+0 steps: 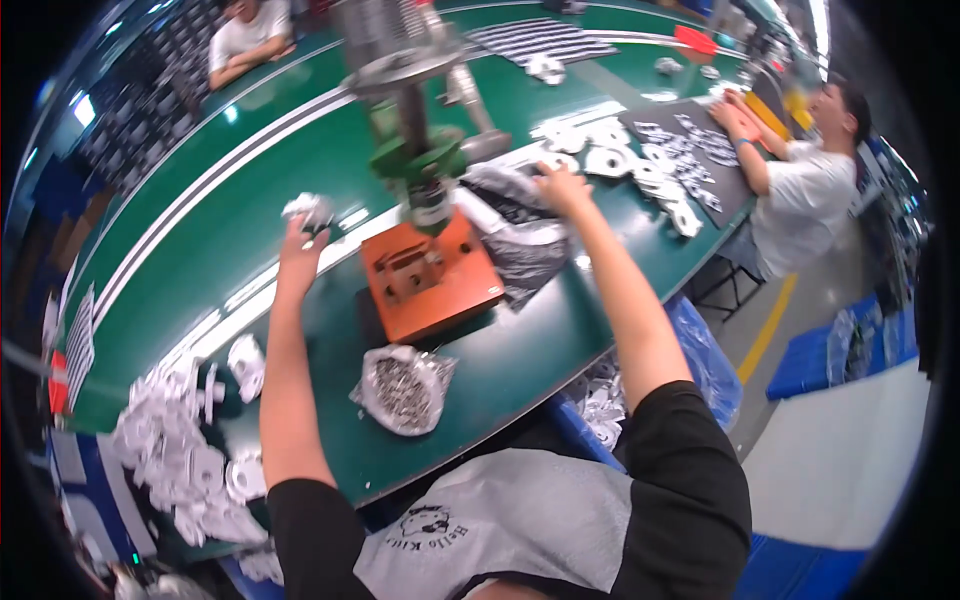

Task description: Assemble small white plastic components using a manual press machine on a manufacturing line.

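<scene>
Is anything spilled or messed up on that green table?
Nothing looks clearly spilled or broken. The heap of white parts on the left looks messy because they're piled every which way, but the small metal pieces sit together in a plastic bag.

A yellow floor line (770,327) and a blue platform (803,355) lie nearer than the seated co-worker in white (808,205), while a red tray (695,41) and a black-and-white striped panel (540,42) lie beyond and left of that person.
</scene>
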The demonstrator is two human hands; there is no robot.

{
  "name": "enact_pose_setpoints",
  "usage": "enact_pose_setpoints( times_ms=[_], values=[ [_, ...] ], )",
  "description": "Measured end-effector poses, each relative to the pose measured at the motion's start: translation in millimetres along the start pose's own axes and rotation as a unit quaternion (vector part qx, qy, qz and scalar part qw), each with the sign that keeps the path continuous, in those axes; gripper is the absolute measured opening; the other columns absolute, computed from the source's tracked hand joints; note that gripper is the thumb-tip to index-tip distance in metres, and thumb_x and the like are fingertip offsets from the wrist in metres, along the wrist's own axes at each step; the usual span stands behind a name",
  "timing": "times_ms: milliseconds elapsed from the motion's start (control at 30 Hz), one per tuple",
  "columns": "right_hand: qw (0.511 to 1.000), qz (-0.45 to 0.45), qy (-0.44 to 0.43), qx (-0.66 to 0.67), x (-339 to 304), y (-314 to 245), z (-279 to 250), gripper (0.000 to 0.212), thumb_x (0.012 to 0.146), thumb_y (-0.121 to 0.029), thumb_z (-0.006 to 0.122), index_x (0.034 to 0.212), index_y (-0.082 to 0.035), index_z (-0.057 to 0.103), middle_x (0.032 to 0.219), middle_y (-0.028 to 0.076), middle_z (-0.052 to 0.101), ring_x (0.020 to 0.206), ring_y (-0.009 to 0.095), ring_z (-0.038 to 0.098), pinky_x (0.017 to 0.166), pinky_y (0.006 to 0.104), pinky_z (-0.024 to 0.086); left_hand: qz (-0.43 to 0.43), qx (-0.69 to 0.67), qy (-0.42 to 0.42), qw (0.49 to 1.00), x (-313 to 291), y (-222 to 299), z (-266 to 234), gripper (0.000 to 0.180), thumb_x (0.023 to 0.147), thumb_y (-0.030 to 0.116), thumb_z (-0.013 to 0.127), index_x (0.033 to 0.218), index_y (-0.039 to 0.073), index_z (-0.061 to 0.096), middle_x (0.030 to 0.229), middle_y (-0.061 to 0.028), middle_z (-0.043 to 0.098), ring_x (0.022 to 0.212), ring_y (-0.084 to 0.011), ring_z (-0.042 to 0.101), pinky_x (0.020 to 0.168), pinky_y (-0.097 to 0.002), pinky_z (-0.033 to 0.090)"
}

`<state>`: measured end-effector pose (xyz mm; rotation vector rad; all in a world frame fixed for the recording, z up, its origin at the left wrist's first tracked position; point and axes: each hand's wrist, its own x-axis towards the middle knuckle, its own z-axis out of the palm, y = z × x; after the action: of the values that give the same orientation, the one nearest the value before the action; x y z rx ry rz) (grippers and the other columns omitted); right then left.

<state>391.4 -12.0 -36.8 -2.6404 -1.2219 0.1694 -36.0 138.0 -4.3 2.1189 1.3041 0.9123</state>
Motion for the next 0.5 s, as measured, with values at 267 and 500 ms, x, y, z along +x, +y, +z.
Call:
enact_pose_setpoints(
  times_ms=[267, 500],
  values=[
    [0.992, 0.077, 0.094, -0.026, 12.6, 20.1, -13.0, 0.075, 0.073, -0.062, 0.062, 0.112, 0.001, 0.050, 0.113, 0.021, 0.058, 0.102, 0.039, 0.058, 0.082, 0.0467, 0.047, -0.083, 0.364, -0.194, 0.907, -89.3, -4.2, -96.4, 0.063, 0.071, 0.045, 0.069, 0.121, 0.011, 0.050, 0.104, -0.0203, 0.059, 0.100, -0.0337, 0.057, 0.083, -0.0410, 0.047],
    [0.986, 0.040, 0.155, 0.046, 20.6, 29.6, -20.1, 0.073, 0.072, -0.046, 0.070, 0.120, 0.001, 0.041, 0.118, 0.024, 0.052, 0.103, 0.042, 0.054, 0.086, 0.0460, 0.045, -0.056, 0.340, -0.198, 0.918, -131.6, -31.0, -99.8, 0.054, 0.073, 0.034, 0.071, 0.118, 0.012, 0.051, 0.108, -0.0184, 0.054, 0.105, -0.0332, 0.053, 0.086, -0.0413, 0.046]
  ],
)
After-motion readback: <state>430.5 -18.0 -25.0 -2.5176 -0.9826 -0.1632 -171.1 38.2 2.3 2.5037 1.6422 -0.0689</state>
